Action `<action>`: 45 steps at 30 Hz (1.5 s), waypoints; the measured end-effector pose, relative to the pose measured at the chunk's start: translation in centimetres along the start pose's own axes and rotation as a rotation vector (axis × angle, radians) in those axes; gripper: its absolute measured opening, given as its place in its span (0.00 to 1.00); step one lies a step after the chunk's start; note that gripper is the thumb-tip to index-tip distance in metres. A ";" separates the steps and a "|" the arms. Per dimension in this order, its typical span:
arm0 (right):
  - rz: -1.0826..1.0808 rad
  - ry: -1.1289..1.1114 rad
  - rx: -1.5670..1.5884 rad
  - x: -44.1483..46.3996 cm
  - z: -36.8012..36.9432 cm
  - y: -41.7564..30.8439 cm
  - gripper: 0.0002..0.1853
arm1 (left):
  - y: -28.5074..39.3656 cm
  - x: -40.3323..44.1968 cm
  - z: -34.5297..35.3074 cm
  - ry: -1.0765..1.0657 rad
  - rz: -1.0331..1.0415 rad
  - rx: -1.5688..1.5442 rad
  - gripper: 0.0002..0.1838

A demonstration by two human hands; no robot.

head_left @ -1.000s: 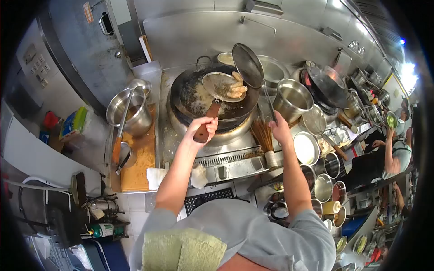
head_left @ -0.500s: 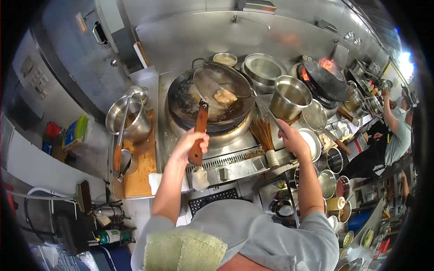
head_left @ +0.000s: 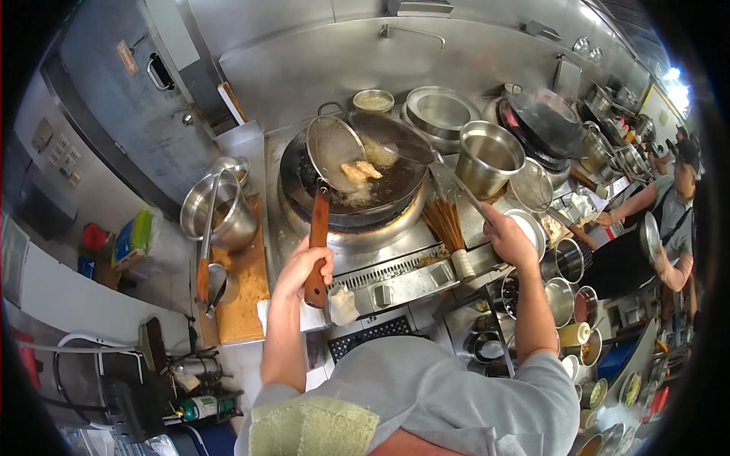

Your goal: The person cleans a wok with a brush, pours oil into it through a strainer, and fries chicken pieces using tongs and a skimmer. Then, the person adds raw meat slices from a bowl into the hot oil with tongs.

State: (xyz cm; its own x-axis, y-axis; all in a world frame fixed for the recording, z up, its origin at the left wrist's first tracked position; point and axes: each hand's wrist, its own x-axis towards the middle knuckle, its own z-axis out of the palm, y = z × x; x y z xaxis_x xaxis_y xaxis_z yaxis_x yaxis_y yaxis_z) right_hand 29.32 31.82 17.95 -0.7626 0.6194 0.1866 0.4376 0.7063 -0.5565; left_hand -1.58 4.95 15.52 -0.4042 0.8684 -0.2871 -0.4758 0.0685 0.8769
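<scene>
My left hand (head_left: 304, 267) is wrapped round the wooden handle of a round strainer (head_left: 331, 149), whose head is tilted over the dark wok (head_left: 293, 182). Golden pieces of food (head_left: 360, 171) lie at the strainer's lower right edge, above bubbling oil in the wok. My right hand (head_left: 513, 239) grips the long metal handle of a dark ladle (head_left: 395, 138), whose round head is over the right part of the wok. A bamboo brush (head_left: 449, 228) rests on the stove front between my hands.
Right of the wok stand a deep metal pot (head_left: 491, 159) and another wok (head_left: 532, 125). A pot (head_left: 220, 213) sits on the board (head_left: 242, 281) at left. Several containers line the lower right. At far right, a co-worker (head_left: 673, 216) holds a metal lid or pan (head_left: 649, 237).
The strainer has moved left and tilted, and the food has slid to its edge. The ladle head has swung down from upright to low over the wok. The co-worker has turned and come nearer.
</scene>
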 end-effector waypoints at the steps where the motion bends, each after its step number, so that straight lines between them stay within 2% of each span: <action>1: 0.013 0.018 0.028 0.5 0.2 0.1 0.26 | 0.1 -0.3 0.4 0.044 0.002 0.086 0.15; 5: 0.059 0.126 0.099 3.4 2.1 0.5 0.24 | -0.1 0.3 -0.1 0.045 0.013 0.275 0.14; 10: 0.046 0.235 0.089 7.0 4.6 0.5 0.22 | -0.2 2.4 -0.2 0.094 0.069 0.320 0.12; 13: -0.035 0.254 -0.003 9.7 7.1 3.5 0.22 | -0.4 5.2 0.2 0.154 0.122 0.383 0.11; 14: 0.045 0.172 0.044 9.8 6.8 2.3 0.22 | -0.4 6.1 0.7 0.179 0.134 0.403 0.10; 16: 0.203 0.003 0.133 10.2 6.4 0.0 0.22 | 0.0 7.7 1.4 0.154 0.070 0.340 0.10; 19: 0.356 -0.188 0.580 11.5 8.2 0.9 0.22 | 0.0 9.3 2.0 0.097 0.021 0.151 0.09; 23: 0.290 -0.148 0.700 10.2 8.3 0.8 0.16 | -0.4 9.1 2.0 0.006 0.045 -0.154 0.07; 29: 0.311 -0.122 0.676 6.5 4.7 -0.4 0.26 | -1.9 8.9 -1.3 -0.261 0.023 -0.547 0.07; 33: 0.277 -0.170 0.666 5.3 3.0 -0.6 0.27 | -1.4 8.3 -1.0 -0.258 0.000 -0.670 0.09; 36: 0.281 -0.165 0.664 4.2 2.1 -0.5 0.26 | -1.3 6.5 0.1 -0.143 0.057 -0.440 0.08; 39: 0.280 -0.142 0.645 3.2 1.4 -1.3 0.25 | -0.7 4.8 1.0 0.038 0.096 -0.010 0.07; 45: 0.272 -0.145 0.555 1.5 0.2 -1.7 0.25 | -0.7 4.2 -1.2 0.106 0.073 0.286 0.09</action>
State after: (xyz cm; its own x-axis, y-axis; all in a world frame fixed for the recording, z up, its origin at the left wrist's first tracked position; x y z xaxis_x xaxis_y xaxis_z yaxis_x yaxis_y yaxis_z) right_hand 27.31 31.48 19.06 -0.7330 0.6712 -0.1105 0.3422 0.2234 -0.9127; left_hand -3.91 7.94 13.26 -0.5152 0.8214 -0.2448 -0.2096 0.1563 0.9652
